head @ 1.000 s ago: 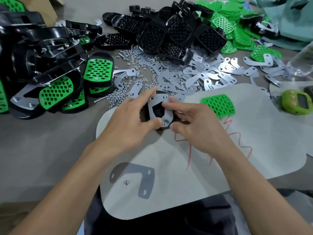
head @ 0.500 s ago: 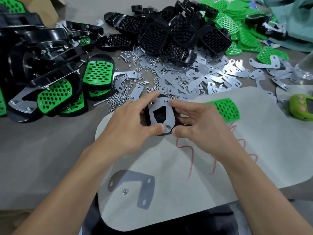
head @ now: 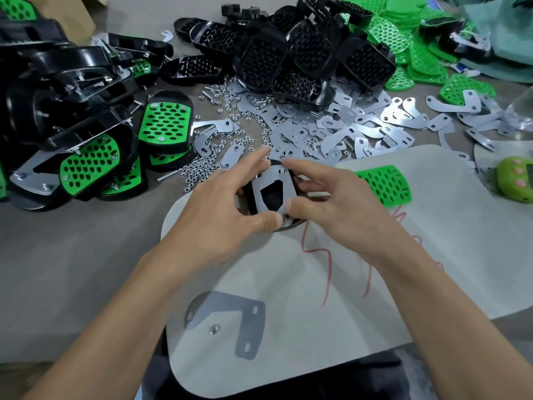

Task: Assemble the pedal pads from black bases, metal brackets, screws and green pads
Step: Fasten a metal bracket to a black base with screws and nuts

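Note:
A metal bracket (head: 275,184) with a dark cut-out lies on a black base (head: 290,223) at the far edge of a white sheet (head: 331,327). My left hand (head: 222,209) holds the piece from the left, thumb at the bracket's near corner, forefinger stretched toward the far end. My right hand (head: 331,203) pinches the bracket from the right, thumb near its lower corner, fingers over its top. A loose green pad (head: 385,184) lies just right of my right hand. Most of the base is hidden by my hands.
Finished green-and-black pedals (head: 164,122) are stacked at the left. Black bases (head: 288,56) pile at the back, green pads (head: 403,39) at the back right. Brackets (head: 360,125) and nuts (head: 202,166) litter the middle. A bent bracket (head: 245,321) with a nut lies near me. A green timer (head: 516,180) sits right.
My right fingers have lifted and spread over the bracket's top, and the thumb has moved up onto its lower corner. The left hand keeps its hold. The view has shifted slightly.

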A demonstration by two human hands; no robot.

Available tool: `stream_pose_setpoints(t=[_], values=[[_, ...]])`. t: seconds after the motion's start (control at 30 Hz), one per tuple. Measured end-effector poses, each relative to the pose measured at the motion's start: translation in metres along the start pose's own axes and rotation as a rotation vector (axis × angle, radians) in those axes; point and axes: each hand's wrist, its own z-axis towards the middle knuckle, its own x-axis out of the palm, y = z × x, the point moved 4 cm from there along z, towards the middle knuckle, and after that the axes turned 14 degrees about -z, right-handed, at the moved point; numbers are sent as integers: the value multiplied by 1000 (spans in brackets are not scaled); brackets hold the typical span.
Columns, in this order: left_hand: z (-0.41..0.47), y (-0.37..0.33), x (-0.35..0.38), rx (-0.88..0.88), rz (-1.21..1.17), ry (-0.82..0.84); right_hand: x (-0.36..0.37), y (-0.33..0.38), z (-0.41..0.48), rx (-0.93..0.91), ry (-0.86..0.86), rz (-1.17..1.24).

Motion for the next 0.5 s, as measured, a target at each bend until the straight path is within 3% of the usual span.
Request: stream_pose_setpoints(t=[0.27,0.5], values=[[4,2,-3,-3,-27,-21,11,17,8,145,-200,-240],[6,-3,-2,26,28,6,14,19,4,53,-201,-322]])
